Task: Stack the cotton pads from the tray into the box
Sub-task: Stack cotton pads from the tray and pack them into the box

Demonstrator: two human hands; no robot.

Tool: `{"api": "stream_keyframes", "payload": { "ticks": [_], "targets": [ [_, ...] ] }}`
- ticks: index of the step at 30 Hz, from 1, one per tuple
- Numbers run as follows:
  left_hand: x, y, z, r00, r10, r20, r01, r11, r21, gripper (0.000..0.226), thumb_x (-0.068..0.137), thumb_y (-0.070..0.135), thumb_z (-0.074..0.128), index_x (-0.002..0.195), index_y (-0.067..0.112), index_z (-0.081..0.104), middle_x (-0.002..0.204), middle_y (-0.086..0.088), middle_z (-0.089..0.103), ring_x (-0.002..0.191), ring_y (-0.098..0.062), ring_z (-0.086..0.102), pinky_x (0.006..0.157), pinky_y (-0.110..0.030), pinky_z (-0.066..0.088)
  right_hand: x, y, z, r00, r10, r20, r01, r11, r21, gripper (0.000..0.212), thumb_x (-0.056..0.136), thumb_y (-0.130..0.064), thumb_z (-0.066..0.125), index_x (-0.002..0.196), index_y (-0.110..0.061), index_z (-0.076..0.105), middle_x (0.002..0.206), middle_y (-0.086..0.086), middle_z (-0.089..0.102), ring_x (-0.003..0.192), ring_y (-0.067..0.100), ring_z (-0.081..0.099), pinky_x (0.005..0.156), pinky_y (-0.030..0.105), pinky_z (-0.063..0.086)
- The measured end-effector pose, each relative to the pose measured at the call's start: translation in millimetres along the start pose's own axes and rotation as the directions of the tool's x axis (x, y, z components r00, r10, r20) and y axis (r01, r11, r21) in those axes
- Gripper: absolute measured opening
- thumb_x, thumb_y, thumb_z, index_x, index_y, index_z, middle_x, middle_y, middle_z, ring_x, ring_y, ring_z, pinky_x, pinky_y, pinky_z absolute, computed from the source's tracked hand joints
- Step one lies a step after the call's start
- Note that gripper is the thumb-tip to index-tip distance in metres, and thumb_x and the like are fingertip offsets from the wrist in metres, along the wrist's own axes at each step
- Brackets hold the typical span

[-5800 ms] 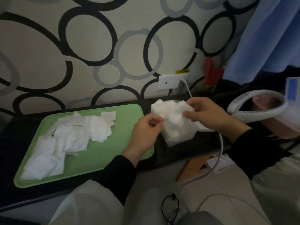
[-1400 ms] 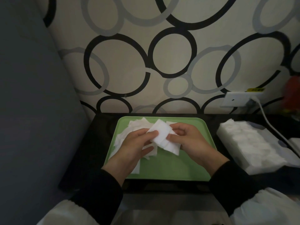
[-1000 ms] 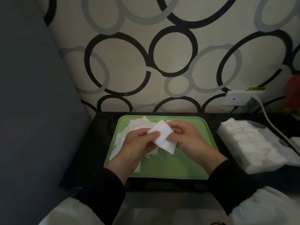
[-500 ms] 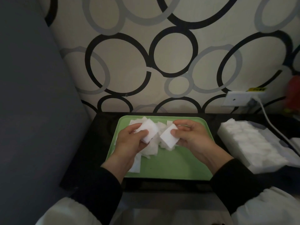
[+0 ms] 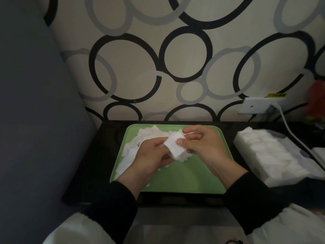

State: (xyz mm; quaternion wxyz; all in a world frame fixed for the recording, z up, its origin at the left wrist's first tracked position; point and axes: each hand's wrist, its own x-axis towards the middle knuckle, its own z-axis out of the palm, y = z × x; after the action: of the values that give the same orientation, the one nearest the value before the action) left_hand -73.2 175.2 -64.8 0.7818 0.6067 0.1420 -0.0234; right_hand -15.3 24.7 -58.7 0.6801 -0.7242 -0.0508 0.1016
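Note:
A green tray [image 5: 184, 180] lies on the dark table in front of me, with loose white cotton pads [image 5: 139, 138] heaped in its left half. Above the tray, my left hand [image 5: 149, 159] and my right hand [image 5: 205, 147] hold a small stack of cotton pads [image 5: 174, 147] between them. My right thumb pinches the stack's top face, and my left fingers curl round its left side. The clear box [image 5: 270, 155], filled with rows of white pads, stands to the right of the tray.
A white wall socket [image 5: 260, 106] with a white cable [image 5: 295, 136] sits behind the box. A grey upholstered surface [image 5: 35, 120] rises on the left. The table's front edge [image 5: 158, 201] runs just below the tray. A red object [image 5: 316, 101] is at far right.
Half a second ago each hand held its own small stack apart; now the hands have come together and hold one joined stack above the tray.

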Motion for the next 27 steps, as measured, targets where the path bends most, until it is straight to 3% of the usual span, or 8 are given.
{"api": "stream_keyframes", "payload": {
  "ticks": [7, 13, 18, 20, 22, 24, 27],
  "targets": [
    [-1.4, 1.4, 1.9, 0.998, 0.002, 0.061, -0.005, 0.999, 0.054, 0.026, 0.094, -0.003, 0.056, 0.099, 0.016, 0.073, 0.099, -0.012, 0.077, 0.089, -0.021, 0.075, 0.073, -0.026, 0.060, -0.6, -1.8, -5.8, 1.000, -0.024, -0.015, 0.022, 0.993, -0.115, 0.035, 0.068, -0.005, 0.088, 0.098, -0.011, 0.071, 0.083, 0.008, 0.074, 0.071, 0.017, 0.069, 0.061, 0.027, 0.055],
    [-4.0, 1.7, 4.0, 0.998, -0.002, 0.068, 0.000, 0.999, 0.032, 0.030, 0.095, -0.005, 0.050, 0.099, 0.012, 0.074, 0.097, -0.014, 0.077, 0.085, -0.020, 0.075, 0.069, -0.025, 0.060, -0.4, 2.9, -6.1, 0.999, -0.038, -0.036, 0.030, 0.982, -0.185, 0.035, 0.065, -0.011, 0.091, 0.094, -0.015, 0.072, 0.083, 0.005, 0.074, 0.073, 0.018, 0.070, 0.066, 0.033, 0.057],
    [2.1, 4.7, 3.4, 0.992, -0.105, -0.068, 0.099, 0.991, -0.091, 0.021, 0.098, 0.014, 0.052, 0.101, 0.005, 0.070, 0.092, -0.017, 0.076, 0.077, -0.025, 0.075, 0.061, -0.030, 0.061, 0.7, 10.8, -1.7, 0.993, -0.103, -0.060, 0.082, 0.957, -0.278, 0.031, 0.064, -0.024, 0.092, 0.087, -0.023, 0.071, 0.071, -0.004, 0.066, 0.058, 0.009, 0.058, 0.063, 0.030, 0.049],
    [5.8, 1.1, 0.9, 0.995, -0.070, -0.072, 0.069, 0.997, -0.016, 0.016, 0.097, 0.020, 0.060, 0.100, 0.009, 0.071, 0.091, -0.012, 0.077, 0.079, -0.021, 0.074, 0.062, -0.027, 0.059, 2.3, 14.7, 1.1, 0.992, -0.120, -0.043, 0.098, 0.935, -0.341, 0.030, 0.066, -0.032, 0.091, 0.087, -0.025, 0.070, 0.070, -0.004, 0.064, 0.056, 0.008, 0.055, 0.060, 0.026, 0.046],
    [6.5, -2.6, -2.4, 0.997, -0.003, -0.074, 0.009, 0.997, 0.083, 0.014, 0.092, 0.012, 0.068, 0.104, 0.010, 0.073, 0.092, -0.008, 0.078, 0.081, -0.016, 0.074, 0.065, -0.023, 0.059, 7.6, 16.2, 1.7, 0.992, -0.125, -0.033, 0.104, 0.920, -0.377, 0.024, 0.074, -0.038, 0.084, 0.087, -0.023, 0.071, 0.074, -0.003, 0.066, 0.060, 0.009, 0.058, 0.062, 0.026, 0.049],
    [10.9, -3.7, -7.2, 0.990, 0.023, -0.137, -0.008, 0.994, 0.110, 0.020, 0.091, 0.006, 0.068, 0.110, 0.008, 0.071, 0.097, -0.006, 0.075, 0.086, -0.016, 0.073, 0.069, -0.024, 0.059, 22.0, 17.8, -5.3, 0.992, -0.109, -0.069, 0.070, 0.905, -0.419, 0.021, 0.088, -0.038, 0.070, 0.088, -0.018, 0.072, 0.080, 0.000, 0.069, 0.072, 0.017, 0.065, 0.074, 0.034, 0.054],
    [15.0, -1.1, -10.8, 0.980, 0.034, -0.195, -0.018, 0.996, 0.082, 0.018, 0.094, 0.007, 0.064, 0.108, 0.018, 0.068, 0.099, -0.002, 0.071, 0.095, -0.019, 0.069, 0.076, -0.027, 0.060, 55.2, 21.2, -25.2, 0.986, -0.110, -0.128, 0.027, 0.850, -0.526, 0.014, 0.095, -0.025, 0.062, 0.084, -0.025, 0.071, 0.083, -0.007, 0.070, 0.087, 0.019, 0.067, 0.085, 0.036, 0.054]
  ]
}}
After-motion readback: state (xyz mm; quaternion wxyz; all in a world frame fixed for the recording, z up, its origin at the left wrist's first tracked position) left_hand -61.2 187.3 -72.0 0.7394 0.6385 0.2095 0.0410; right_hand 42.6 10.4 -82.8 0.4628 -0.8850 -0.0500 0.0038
